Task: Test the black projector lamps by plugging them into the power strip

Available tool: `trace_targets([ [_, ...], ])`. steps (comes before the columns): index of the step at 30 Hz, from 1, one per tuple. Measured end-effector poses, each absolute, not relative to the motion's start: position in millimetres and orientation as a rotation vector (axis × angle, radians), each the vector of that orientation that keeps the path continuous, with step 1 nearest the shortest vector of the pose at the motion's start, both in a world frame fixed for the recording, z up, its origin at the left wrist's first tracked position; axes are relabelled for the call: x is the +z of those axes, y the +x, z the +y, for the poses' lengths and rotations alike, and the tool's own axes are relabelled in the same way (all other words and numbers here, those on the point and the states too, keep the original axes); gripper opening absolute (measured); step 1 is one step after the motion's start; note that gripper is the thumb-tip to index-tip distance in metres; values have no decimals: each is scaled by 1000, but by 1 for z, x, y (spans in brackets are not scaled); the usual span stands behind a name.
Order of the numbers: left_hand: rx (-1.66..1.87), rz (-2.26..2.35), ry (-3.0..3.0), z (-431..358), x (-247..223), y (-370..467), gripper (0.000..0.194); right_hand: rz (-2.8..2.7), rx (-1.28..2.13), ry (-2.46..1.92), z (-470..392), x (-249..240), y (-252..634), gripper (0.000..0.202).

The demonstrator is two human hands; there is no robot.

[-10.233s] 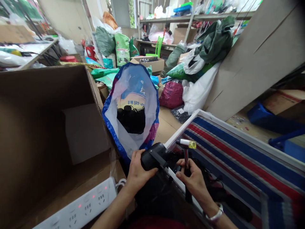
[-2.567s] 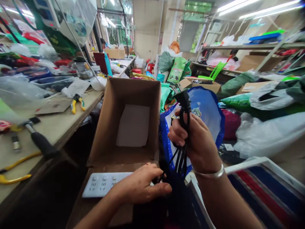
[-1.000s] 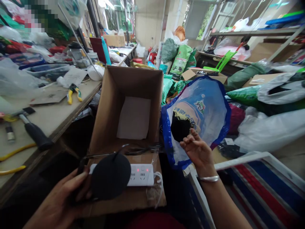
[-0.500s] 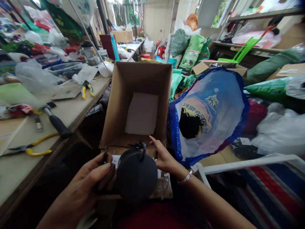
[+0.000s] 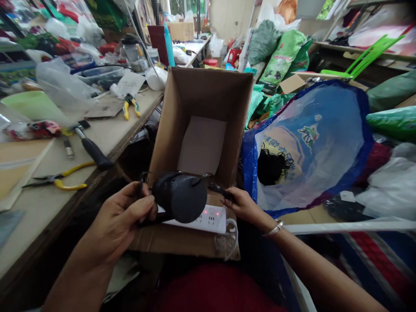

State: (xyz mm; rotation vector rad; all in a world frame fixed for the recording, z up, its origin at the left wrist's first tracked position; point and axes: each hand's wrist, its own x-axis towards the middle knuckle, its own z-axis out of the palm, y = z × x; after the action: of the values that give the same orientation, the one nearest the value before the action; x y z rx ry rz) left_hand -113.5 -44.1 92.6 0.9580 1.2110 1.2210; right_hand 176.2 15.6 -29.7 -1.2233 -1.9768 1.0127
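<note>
A black cylindrical device [image 5: 186, 199] is held up above a white power strip [image 5: 212, 219] with red lights. My left hand [image 5: 130, 212] is closed at the device's left side, gripping a dark part of it. To the right, my right hand [image 5: 242, 206] pinches a small black plug-like piece [image 5: 221, 190], apart from the cylinder. The strip rests on a cardboard flap [image 5: 182, 242] of an upright open carton [image 5: 159, 143]. Inside the carton lies a pale sheet [image 5: 203, 145].
On the left bench [image 5: 112, 141] are a hammer [image 5: 94, 149], yellow-handled pliers [image 5: 66, 180] and smaller cutters [image 5: 131, 107]. At the right, a blue-rimmed sack [image 5: 325, 143] holds black corded items [image 5: 271, 167]. A white frame [image 5: 351, 226] stands at lower right.
The cylinder has tilted and moved up, showing the power strip. My right hand has moved right and now holds the black piece. The whole view has shifted.
</note>
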Motion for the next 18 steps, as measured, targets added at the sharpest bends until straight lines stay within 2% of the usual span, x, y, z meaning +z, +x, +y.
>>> trace_targets([
  [3, 1294, 1114, 802, -38, 81, -111, 18, -1927, 1137, -1191, 8, -21, 166, 18],
  [8, 1330, 1025, 663, -33, 59, -107, 17, -1994, 1224, -1130, -1, -21, 156, 11],
  [12, 1316, 986, 644, -36, 48, -100, 21, -2091, 1174, -1133, -1, -24, 160, 5],
  [18, 1354, 948, 608, -38, 42, -96, 23, -2284, 1042, -1106, -2, -16, 161, 7],
])
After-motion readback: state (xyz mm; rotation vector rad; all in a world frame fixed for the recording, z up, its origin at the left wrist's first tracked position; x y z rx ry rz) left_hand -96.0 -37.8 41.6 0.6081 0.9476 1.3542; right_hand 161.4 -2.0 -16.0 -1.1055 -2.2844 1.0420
